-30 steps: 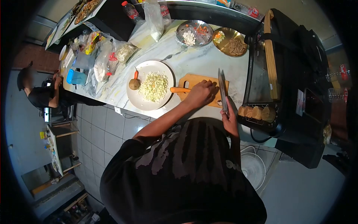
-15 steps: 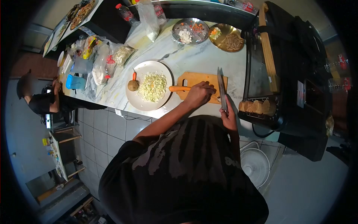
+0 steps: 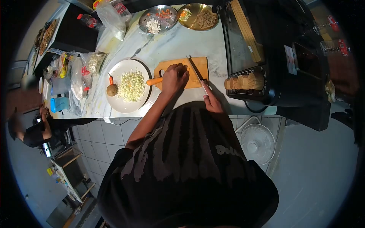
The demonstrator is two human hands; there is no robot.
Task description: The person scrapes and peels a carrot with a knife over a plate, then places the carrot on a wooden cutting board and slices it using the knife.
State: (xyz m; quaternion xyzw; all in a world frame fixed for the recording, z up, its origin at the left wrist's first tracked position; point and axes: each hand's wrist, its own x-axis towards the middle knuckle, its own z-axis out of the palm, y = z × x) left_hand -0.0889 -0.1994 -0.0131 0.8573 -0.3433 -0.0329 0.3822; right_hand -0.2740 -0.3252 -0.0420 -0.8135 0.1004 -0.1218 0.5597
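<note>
On the wooden cutting board (image 3: pixel 203 74), my left hand (image 3: pixel 175 78) is closed over a carrot (image 3: pixel 154 81). The carrot's thick end sticks out to the left, towards the plate; my fingers hide the rest. My right hand (image 3: pixel 212 100) grips a knife (image 3: pixel 195 69) by its handle. Its blade slants up and left across the board, just right of my left fingers. Small orange bits show on the board near those fingertips. Left of the board, a white plate (image 3: pixel 118 108) holds finely chopped pale-green vegetable (image 3: pixel 131 86), a round brown vegetable (image 3: pixel 111 90) and a small orange-red piece (image 3: pixel 111 80).
Two round metal trays with cut food, one silvery (image 3: pixel 143 28) and one golden (image 3: pixel 190 25), stand at the back. Plastic bags (image 3: pixel 79 81) and a blue container (image 3: pixel 59 104) crowd the left. A black appliance (image 3: pixel 273 34) borders the right. Another person (image 3: pixel 36 131) is far left.
The view has shifted, so the counter appears farther left and higher. The knife has tilted, its tip swinging left over the board towards my left hand, which still holds the carrot.
</note>
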